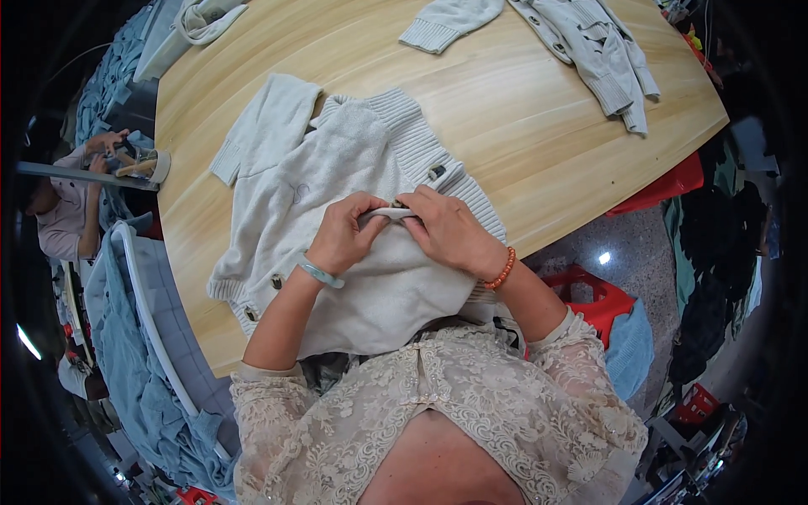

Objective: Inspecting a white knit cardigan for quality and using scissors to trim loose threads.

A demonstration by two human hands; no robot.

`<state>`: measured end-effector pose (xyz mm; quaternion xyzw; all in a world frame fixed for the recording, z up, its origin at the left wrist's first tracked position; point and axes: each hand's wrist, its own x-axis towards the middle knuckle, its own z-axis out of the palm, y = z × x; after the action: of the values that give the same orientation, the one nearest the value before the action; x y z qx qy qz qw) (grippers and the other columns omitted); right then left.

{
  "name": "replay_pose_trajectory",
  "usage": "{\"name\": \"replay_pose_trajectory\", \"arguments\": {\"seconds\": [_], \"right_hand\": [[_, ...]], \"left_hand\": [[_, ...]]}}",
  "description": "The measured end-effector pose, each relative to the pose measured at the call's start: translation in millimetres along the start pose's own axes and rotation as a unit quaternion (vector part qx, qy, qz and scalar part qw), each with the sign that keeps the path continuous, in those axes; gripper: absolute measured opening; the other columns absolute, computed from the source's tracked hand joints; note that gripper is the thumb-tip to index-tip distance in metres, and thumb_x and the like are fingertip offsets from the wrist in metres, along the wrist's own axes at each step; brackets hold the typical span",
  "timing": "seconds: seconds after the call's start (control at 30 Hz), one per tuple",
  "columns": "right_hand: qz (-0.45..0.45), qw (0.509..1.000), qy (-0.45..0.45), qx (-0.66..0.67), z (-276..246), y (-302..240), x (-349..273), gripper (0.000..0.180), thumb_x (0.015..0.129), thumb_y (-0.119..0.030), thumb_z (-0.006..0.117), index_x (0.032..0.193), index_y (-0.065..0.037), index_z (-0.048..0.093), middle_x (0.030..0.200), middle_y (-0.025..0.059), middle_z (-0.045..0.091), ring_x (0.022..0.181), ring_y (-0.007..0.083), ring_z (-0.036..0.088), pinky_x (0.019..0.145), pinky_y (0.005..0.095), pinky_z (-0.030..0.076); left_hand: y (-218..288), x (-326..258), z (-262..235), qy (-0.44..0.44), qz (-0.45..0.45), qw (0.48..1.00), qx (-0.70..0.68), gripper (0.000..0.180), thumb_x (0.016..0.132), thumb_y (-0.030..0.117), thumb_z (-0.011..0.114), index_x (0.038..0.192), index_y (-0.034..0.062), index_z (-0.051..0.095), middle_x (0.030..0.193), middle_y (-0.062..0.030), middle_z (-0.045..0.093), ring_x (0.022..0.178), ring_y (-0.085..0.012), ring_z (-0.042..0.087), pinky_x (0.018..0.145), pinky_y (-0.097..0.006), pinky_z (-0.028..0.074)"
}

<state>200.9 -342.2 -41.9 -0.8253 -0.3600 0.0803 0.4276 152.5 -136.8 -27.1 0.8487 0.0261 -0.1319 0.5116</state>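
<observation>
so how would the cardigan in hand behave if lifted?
The cardigan likely droops: it lies in soft folds. Its knit looks textured, so it's probably not slippery. The ribbed band may hang heavier, given its dark fastener.

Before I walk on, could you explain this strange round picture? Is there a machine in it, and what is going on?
There's no robot here: just a person's bare hands. The picture comes from a wide, bulging camera worn on that person's head, looking down, so straight edges bend near the rim and the forearms rise from below.

On the wooden table lies a pale sweater with dark buttons. The left hand and right hand meet near its middle, pinching a small fold of it between fingers and thumbs. Another pale knit garment lies at the far right. Off the table's left side, a bin holds blue clothes.
</observation>
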Motion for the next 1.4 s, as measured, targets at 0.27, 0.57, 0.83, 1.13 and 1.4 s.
{"name": "replay_pose_trajectory", "arguments": {"seconds": [0.27,0.57,0.83,1.13,1.4], "right_hand": [[-0.004,1.000,-0.014,-0.015,1,0,2,0.025,0.086,-0.003,0.058,0.111,0.002,0.059,0.094,0.0176,0.059,0.079,0.0374,0.064,0.069,0.0424,0.053],[-0.007,0.999,-0.003,-0.034,7,4,3,0.026,0.083,-0.001,0.061,0.109,0.000,0.060,0.093,0.0150,0.058,0.078,0.0346,0.064,0.067,0.0405,0.052],[-0.069,0.997,0.012,0.020,6,8,7,0.020,0.080,0.001,0.061,0.100,-0.002,0.063,0.088,0.0130,0.057,0.074,0.0326,0.062,0.064,0.0386,0.050],[-0.015,0.998,-0.008,-0.068,-19,14,-8,0.016,0.084,-0.019,0.068,0.094,-0.008,0.064,0.089,0.0082,0.061,0.075,0.0288,0.064,0.064,0.0391,0.051],[0.031,0.990,-0.006,-0.136,-56,27,-22,0.017,0.085,-0.011,0.062,0.102,-0.010,0.061,0.092,0.0100,0.058,0.079,0.0328,0.063,0.066,0.0423,0.051]], "left_hand": [[-19,-1,5,0.034,0.032,0.998,-0.047,0.019,0.092,-0.002,0.059,0.110,-0.0023,0.064,0.091,0.0015,0.064,0.081,-0.0032,0.055,0.074,-0.019,0.045],[-18,0,5,0.047,0.060,0.997,-0.018,0.017,0.091,-0.004,0.058,0.107,-0.0023,0.066,0.089,-0.0020,0.064,0.083,-0.0060,0.056,0.076,-0.021,0.046],[-16,2,5,0.052,0.079,0.995,-0.008,0.013,0.091,-0.003,0.058,0.101,-0.0023,0.065,0.086,-0.0024,0.061,0.080,-0.0078,0.054,0.075,-0.022,0.045],[-13,3,-12,-0.004,0.003,1.000,0.012,0.011,0.087,0.010,0.070,0.091,0.0014,0.065,0.075,-0.0015,0.056,0.072,-0.0071,0.051,0.065,-0.022,0.042],[19,26,5,0.155,0.231,0.922,0.270,0.015,0.083,0.005,0.070,0.095,0.0016,0.064,0.090,-0.0122,0.062,0.069,-0.0216,0.060,0.062,-0.032,0.049]]}}
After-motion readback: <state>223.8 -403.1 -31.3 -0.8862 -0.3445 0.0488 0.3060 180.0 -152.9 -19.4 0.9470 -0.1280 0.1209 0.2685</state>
